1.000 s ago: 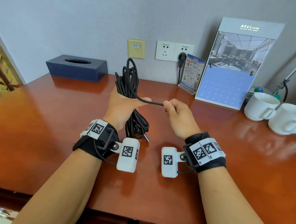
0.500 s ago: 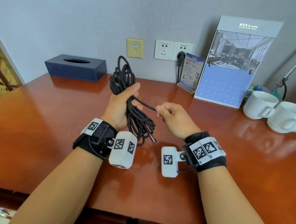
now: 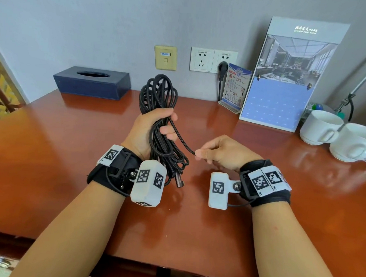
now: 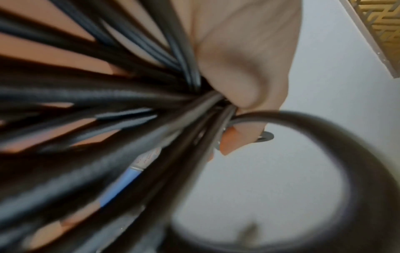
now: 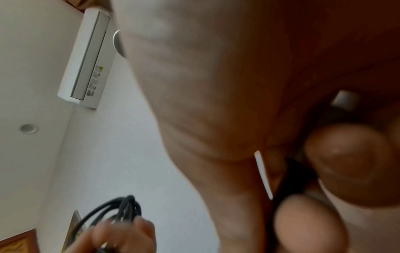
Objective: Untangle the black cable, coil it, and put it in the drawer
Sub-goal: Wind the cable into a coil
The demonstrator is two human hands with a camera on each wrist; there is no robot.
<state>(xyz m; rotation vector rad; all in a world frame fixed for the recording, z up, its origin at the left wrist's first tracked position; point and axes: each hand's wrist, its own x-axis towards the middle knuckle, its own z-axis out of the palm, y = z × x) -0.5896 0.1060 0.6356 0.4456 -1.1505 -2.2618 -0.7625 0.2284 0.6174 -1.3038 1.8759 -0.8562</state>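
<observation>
The black cable [image 3: 159, 94] is gathered into a long coil held upright above the wooden desk [image 3: 50, 152]. My left hand [image 3: 150, 128] grips the coil round its middle, loops sticking up above the fist and hanging below it, with a metal plug end [image 3: 178, 181] dangling near the desk. One strand [image 3: 182, 140] runs from the coil down to my right hand [image 3: 211, 153], which pinches it between thumb and finger. The left wrist view is filled with the cable strands [image 4: 108, 102] in my fist. No drawer is in view.
A dark blue tissue box [image 3: 91, 81] sits at the back left. Wall sockets [image 3: 213, 59] with a plug, a leaflet stand [image 3: 235, 86] and a large calendar card [image 3: 287, 76] stand at the back. Two white cups [image 3: 320, 126] are at the right.
My left hand has closed more tightly round the coil and turned it upright. The right hand has moved down and toward me, drawing the loose strand shorter and slanted downward.
</observation>
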